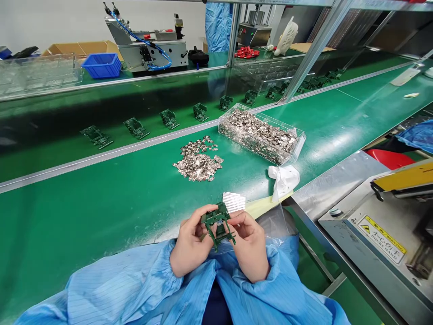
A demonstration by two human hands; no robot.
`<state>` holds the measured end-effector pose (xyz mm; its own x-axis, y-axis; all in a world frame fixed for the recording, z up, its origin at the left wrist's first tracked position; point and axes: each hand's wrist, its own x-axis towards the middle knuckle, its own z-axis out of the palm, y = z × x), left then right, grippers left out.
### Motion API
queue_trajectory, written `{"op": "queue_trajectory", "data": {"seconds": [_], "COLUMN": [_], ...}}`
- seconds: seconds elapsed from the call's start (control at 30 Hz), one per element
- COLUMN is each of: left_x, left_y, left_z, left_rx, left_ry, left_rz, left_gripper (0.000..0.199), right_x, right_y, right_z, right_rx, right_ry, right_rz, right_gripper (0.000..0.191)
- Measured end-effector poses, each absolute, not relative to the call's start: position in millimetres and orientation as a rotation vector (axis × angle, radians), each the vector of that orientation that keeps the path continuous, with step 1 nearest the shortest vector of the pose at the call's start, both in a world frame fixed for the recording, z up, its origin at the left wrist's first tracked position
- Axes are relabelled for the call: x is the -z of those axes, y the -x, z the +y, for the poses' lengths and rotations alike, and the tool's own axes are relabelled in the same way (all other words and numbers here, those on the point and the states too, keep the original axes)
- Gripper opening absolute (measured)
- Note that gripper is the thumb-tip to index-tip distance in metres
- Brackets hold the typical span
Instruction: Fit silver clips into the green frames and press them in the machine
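A dark green plastic frame part [219,223] is held up over the table's front edge, tilted, between my two hands. My left hand [193,241] grips its left side, with fingers wrapped at the top and the thumb in front. On the right side my right hand [249,243] pinches it with thumb and fingertips; whether a small piece is also between them is too small to tell. Just behind the frame lies a row of silver metal strips [234,202]. Farther back, small metal pieces [199,167] form a loose pile on the green table [135,198].
A clear tray [296,155] full of metal pieces stands behind on the right, near white crumpled paper [284,180]. Several green frames [135,128] line the belt beyond a metal rail [111,156]. A machine [382,234] stands at the right.
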<state>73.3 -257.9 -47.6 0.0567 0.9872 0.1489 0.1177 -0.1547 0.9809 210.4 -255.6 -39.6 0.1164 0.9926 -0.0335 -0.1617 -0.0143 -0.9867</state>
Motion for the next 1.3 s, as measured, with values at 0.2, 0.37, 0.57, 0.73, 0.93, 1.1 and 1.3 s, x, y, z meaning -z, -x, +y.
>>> {"op": "queue_trajectory", "data": {"seconds": [0.2,0.37,0.57,0.73,0.93,1.1,1.3], "left_x": [45.7,45.1,45.7,57.2,72.0,72.6,70.6], "left_y": [-76.2,-85.5,-87.5,-101.9,-135.3,-136.5,-134.3], "left_z": [-260.7,-264.5,-246.2,-204.7,-194.2,-198.5,-196.9], "left_rx": [-1.227,-1.19,-1.119,-1.13,-1.027,-1.015,-1.022], "left_ry": [-1.449,-1.484,-1.484,-1.438,-1.33,-1.331,-1.286], "left_rz": [1.221,1.204,1.139,1.125,0.939,0.955,0.985], "left_gripper": [0.032,0.028,0.037,0.05,0.054,0.052,0.055], "right_x": [42.3,42.5,63.7,101.9,118.2,121.1,139.2], "right_y": [-212.0,-218.3,-264.1,-283.3,-263.3,-265.2,-282.4], "right_z": [-259.5,-266.7,-275.9,-272.7,-270.5,-272.2,-269.9], "right_rx": [-1.237,-1.203,-1.055,-1.258,-1.297,-1.153,-1.103], "right_ry": [1.162,1.162,1.296,1.358,1.214,1.203,1.303], "right_rz": [-0.949,-0.927,-0.889,-1.024,-1.152,-1.245,-1.419], "right_gripper": [0.019,0.023,0.03,0.046,0.046,0.045,0.039]}}
